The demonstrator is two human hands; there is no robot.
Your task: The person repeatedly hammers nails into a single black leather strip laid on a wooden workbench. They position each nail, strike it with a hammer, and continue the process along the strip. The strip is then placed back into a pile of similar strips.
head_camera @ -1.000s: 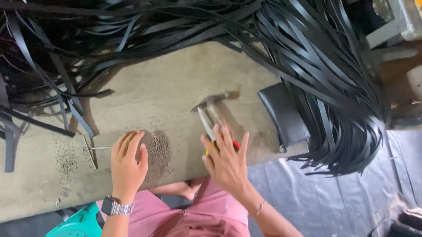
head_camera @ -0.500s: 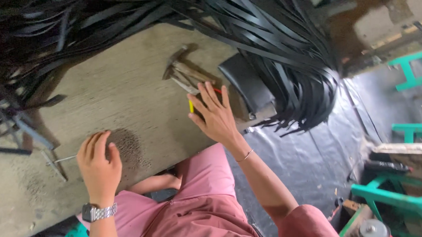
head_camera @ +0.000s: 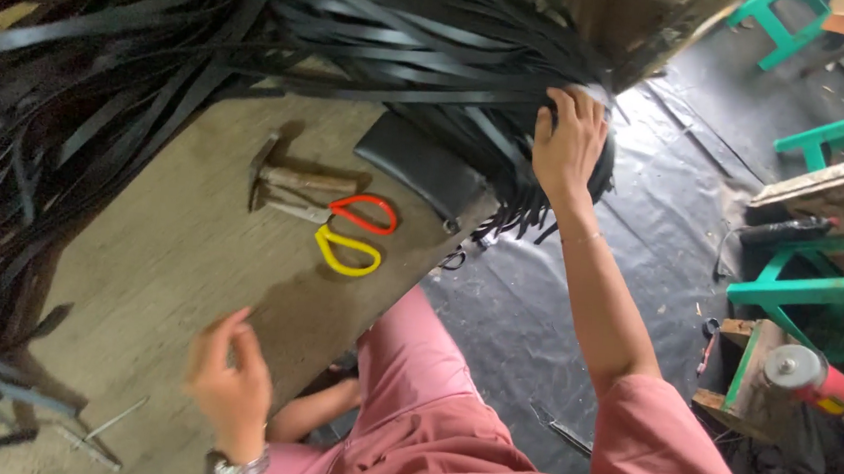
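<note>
Your left hand (head_camera: 230, 377) has lifted off the worktop (head_camera: 159, 266); its grip hangs loosely curled and empty, the thin metal rod (head_camera: 111, 421) lying apart from it. The scissors (head_camera: 337, 228) stay flat, handles toward you, blades toward the hammer (head_camera: 291, 179). Your right hand (head_camera: 568, 143) has left them and now presses on the black straps (head_camera: 426, 57), fingers spread over strands whose long axis runs left-right and droops off the edge.

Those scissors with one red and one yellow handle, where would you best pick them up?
Probably by the handle loops: the scissors lie flat on the workbench, loops toward the bench edge, blades toward the hammer. Come from the loop side, above.
</note>
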